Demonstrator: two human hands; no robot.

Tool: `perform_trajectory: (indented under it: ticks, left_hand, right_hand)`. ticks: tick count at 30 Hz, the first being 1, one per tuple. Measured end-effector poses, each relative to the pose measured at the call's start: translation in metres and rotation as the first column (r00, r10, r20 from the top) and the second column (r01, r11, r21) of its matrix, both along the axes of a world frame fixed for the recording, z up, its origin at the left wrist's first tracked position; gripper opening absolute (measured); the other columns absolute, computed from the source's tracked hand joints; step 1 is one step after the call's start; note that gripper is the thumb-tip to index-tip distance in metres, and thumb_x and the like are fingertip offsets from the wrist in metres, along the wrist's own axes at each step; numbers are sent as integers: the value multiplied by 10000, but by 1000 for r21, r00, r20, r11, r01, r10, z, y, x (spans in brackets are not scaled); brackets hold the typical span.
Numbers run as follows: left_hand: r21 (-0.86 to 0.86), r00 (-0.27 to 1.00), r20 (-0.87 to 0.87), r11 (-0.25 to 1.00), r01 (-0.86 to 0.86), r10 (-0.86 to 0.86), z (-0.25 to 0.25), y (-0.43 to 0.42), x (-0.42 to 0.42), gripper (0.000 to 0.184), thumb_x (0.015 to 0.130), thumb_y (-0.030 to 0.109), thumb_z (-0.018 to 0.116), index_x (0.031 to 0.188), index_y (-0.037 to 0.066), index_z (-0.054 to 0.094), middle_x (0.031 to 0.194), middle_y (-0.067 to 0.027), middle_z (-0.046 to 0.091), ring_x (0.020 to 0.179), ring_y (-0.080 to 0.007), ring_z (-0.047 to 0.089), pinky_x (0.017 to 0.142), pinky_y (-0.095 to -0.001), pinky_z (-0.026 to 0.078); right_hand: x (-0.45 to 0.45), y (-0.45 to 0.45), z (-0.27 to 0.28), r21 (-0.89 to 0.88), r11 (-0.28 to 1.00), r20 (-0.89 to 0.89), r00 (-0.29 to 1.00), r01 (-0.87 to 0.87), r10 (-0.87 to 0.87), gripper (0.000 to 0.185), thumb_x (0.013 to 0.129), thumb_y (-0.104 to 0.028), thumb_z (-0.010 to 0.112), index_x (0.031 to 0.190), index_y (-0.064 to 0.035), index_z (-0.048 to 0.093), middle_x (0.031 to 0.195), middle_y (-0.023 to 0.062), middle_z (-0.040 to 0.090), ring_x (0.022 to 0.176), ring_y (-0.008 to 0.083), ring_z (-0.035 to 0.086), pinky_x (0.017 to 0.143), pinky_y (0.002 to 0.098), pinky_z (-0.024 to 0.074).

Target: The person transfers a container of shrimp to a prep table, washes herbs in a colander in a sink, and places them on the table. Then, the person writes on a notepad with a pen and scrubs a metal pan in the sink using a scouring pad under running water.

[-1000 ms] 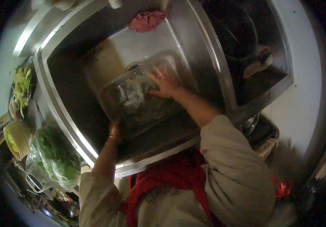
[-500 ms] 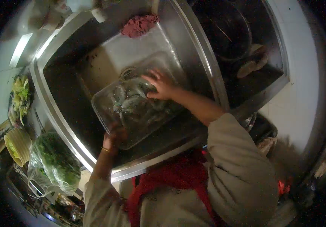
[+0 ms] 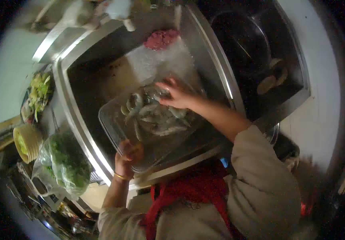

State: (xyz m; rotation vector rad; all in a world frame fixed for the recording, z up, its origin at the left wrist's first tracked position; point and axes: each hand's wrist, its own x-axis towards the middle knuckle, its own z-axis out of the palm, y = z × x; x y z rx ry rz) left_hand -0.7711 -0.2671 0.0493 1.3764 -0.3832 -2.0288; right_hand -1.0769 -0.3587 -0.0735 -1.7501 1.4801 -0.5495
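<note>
A clear plastic container [image 3: 107,129] is tilted inside a metal sink [image 3: 71,110]. Several greyish shrimp [image 3: 150,114] lie bunched toward its far side. My left hand [image 3: 125,160], with a gold bangle at the wrist, grips the container's near left edge; its thumb shows inside through the clear wall. Over the far side of the shrimp, my right hand [image 3: 179,96] reaches in with its fingers apart. Whether its fingertips touch the shrimp is hard to tell in the blur.
Reddish raw meat [image 3: 161,39] lies at the sink's far end. On the left are a plastic bag of greens [image 3: 68,168], stacked yellowish bowls [image 3: 27,143] and cut vegetables [image 3: 40,90]. A large dark pot [image 3: 242,44] stands in a metal basin on the right.
The whole view has shifted, with the scene sitting further right and lower. The shrimp lie more spread out in the container. My right hand stays over its far side.
</note>
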Motion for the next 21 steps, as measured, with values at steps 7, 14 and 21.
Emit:
perform_trajectory:
  ticks: [7,14,21]
  left_hand:
    - [108,992,121,993,-48,35,111,48,1,599,685,132,557,1246,84,352,1105,-271,536,888,-364,598,723,-437,521]
    - [99,989,103,988,-120,110,171,132,6,426,879,329,445,1239,120,359,1153,-257,504,935,-375,574,777,-488,495]
    - [169,964,140,954,-247,225,213,179,1,568,718,208,553,1220,67,327,1144,-286,510,938,-389,575,787,-481,487]
  right_hand:
    - [20,25,78,83,971,9,975,-222,222,658,802,-457,616,1359,-219,359,1376,249,237,1298,390,209,1043,440,257]
    - [48,55,123,40,870,180,860,-491,478,700,808,-479,607,1372,-165,335,1396,265,214,1299,385,243,1034,435,287]
    - [81,77,136,-41,718,190,700,-694,688,741,828,-580,501,1388,-138,298,1391,162,335,1312,369,240,1055,432,255]
